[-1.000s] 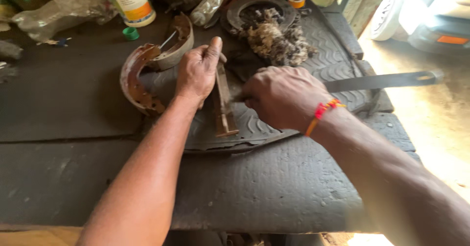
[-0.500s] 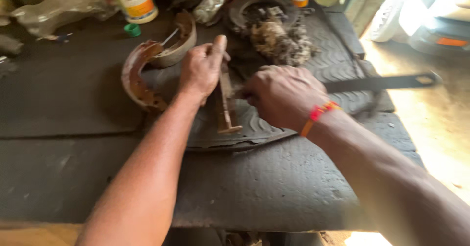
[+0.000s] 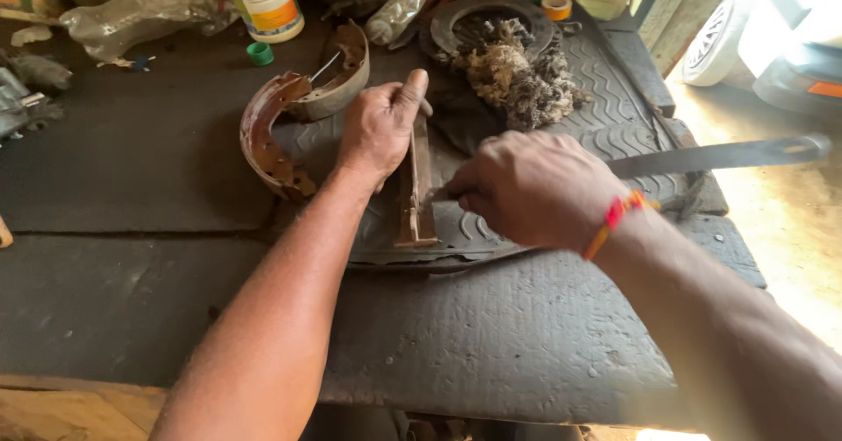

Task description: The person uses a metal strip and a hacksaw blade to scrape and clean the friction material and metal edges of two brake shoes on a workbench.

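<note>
Blade [image 3: 719, 155] lower; brake shoe [image 3: 419, 187] pinned

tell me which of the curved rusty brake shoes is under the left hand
Neither loose one: the left hand pins the narrow rusty brake shoe standing on edge on the ribbed rubber mat. The two curved rusty brake shoes lie left, untouched.

Hard daylight from the right, dim and shaded at left.

Overexposed along the right edge, with the ground [image 3: 789, 257] washed to pale glare and the white object [image 3: 772, 29] at top right blown out. Warm highlights on the right hand [image 3: 535, 187] and forearm; left hand [image 3: 379, 130] evenly lit, casting a soft shadow onto the dark surface [image 3: 132, 195]. Mostly sharp at centre, softer toward the corners. Slight motion blur on the long flat blade [image 3: 719, 154]. Mild wide-angle stretch at the near forearms and frame edges.
</note>
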